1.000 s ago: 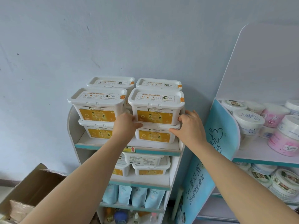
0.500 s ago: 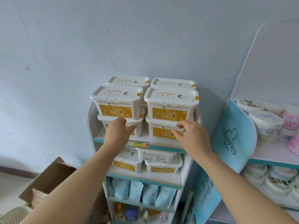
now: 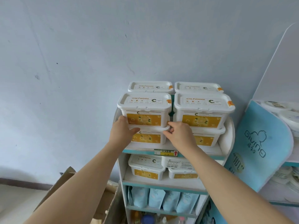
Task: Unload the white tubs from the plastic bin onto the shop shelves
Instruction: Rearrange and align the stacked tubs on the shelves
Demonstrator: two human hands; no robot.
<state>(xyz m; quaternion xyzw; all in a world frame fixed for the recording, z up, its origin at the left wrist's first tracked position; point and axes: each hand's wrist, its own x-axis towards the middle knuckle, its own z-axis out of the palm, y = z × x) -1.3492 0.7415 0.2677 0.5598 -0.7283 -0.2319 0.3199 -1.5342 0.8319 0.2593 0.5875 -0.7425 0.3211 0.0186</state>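
White tubs with yellow labels stand stacked two high on the top shelf [image 3: 226, 143] of a narrow white and teal rack. My left hand [image 3: 121, 133] presses the left side of the front left stack, thumb across the lid of its lower tub [image 3: 147, 138]. My right hand [image 3: 180, 135] curls its fingers on that tub's right lid corner, in the gap beside the front right stack [image 3: 203, 104]. The upper left tub [image 3: 144, 102] rests on top. Two more tub lids [image 3: 150, 86] show behind. The plastic bin is out of view.
More white tubs [image 3: 145, 169] sit on the second shelf, blue pouches [image 3: 163, 201] on the third. An open cardboard box [image 3: 68, 180] stands at the lower left. A blue display panel [image 3: 262, 143] with round tubs [image 3: 289, 117] flanks the right. A pale blue wall is behind.
My right hand left the front right stack and came over to the right side of the left stack. My left hand slid to that stack's left side. The view swung left.
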